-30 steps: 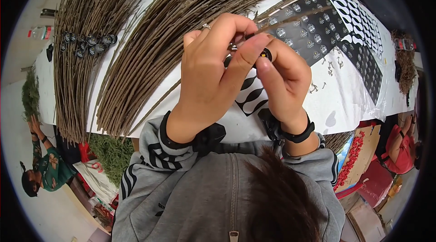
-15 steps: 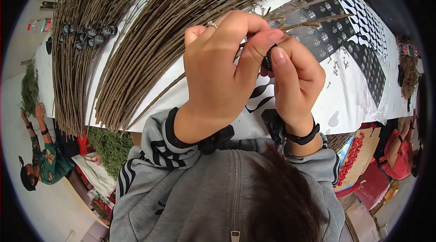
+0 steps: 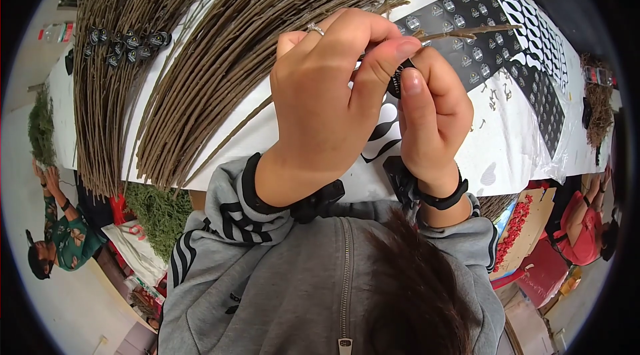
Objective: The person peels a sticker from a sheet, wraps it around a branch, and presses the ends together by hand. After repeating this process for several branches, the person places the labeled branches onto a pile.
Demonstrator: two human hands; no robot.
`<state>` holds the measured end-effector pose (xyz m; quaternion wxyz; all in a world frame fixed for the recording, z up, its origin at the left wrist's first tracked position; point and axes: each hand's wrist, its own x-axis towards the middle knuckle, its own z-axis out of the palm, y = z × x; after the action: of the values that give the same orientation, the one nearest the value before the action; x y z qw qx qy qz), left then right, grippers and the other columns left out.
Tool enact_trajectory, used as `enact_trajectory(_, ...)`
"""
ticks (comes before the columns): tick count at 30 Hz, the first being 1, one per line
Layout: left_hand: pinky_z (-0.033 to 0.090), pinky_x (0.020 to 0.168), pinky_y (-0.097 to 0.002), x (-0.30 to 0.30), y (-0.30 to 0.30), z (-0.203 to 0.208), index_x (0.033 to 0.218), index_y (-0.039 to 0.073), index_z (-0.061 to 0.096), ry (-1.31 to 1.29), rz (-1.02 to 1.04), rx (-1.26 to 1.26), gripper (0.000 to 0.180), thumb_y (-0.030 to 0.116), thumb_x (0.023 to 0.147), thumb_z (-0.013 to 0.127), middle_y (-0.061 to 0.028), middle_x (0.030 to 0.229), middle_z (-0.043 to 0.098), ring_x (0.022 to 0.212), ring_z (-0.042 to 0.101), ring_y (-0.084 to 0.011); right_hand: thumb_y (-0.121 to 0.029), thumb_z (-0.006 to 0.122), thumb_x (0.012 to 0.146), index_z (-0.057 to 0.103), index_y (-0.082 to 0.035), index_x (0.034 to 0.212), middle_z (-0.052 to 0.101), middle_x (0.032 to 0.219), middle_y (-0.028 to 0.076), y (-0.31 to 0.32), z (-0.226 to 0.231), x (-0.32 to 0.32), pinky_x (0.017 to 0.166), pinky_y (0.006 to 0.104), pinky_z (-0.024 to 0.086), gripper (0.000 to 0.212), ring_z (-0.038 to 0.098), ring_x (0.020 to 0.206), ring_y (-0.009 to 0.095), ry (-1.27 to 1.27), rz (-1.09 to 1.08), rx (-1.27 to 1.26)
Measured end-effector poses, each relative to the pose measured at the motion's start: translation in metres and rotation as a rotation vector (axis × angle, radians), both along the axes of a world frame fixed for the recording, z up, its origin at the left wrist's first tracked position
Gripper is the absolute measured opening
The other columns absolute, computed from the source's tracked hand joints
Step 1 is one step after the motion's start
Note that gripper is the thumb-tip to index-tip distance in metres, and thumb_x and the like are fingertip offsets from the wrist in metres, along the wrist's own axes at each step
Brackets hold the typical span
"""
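Observation:
Both my hands meet above the white table (image 3: 510, 148), around a thin brown twig (image 3: 477, 32). My left hand (image 3: 320, 98), with a ring on one finger, is closed round the twig, its thumb near a small black label (image 3: 396, 82) with pale print. Thumb and curled fingers of my right hand (image 3: 440, 112) pinch that label from the other side. The twig's forked tip sticks out to the upper right. Its middle is hidden by my fingers, so whether the label is wrapped round it I cannot tell.
Left of my hands lies a big pile of twigs (image 3: 220, 82); beyond it, a twig bundle (image 3: 100, 122) bears several black labels (image 3: 127, 46). Black label sheets (image 3: 460, 22) and a cut-out backing sheet (image 3: 533, 18) lie at the right. People work at both sides.
My hands have shifted slightly up, still pinching the black label. A longer twig that stretched to the upper right above my fingers no longer shows there.

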<state>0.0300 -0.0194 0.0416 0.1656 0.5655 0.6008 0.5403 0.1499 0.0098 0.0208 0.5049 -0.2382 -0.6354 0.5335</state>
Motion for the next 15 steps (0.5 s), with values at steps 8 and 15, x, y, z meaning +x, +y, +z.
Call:
enact_trajectory(8, 0.046, 0.063, -0.0233, -0.0051, 0.0065, -0.0046, 0.089, -0.001, 0.067, 0.036, 0.004, 0.108, 0.010, 0.008, 0.087, 0.064, -0.0055, 0.078, 0.065, 0.068, 0.059, -0.0126, -0.004, 0.052, 0.093, 0.058, 0.006, 0.088, 0.063, 0.085, 0.008, 0.0035, -0.0028, -0.0008, 0.059, 0.0213, 0.044, 0.013, 0.055, 0.066, 0.009, -0.039, 0.015, -0.084)
enact_trajectory(15, 0.048, 0.066, -0.0255, -0.0067, 0.0069, -0.0083, 0.091, 0.000, 0.069, 0.016, 0.003, 0.128, 0.010, 0.006, 0.087, 0.062, -0.0089, 0.083, 0.066, 0.073, 0.061, -0.0167, -0.005, 0.054, 0.093, 0.060, 0.008, 0.090, 0.063, 0.086, 0.007, 0.0044, -0.0022, 0.0004, 0.061, 0.0209, 0.048, 0.014, 0.061, 0.071, 0.010, 0.013, -0.001, -0.133)
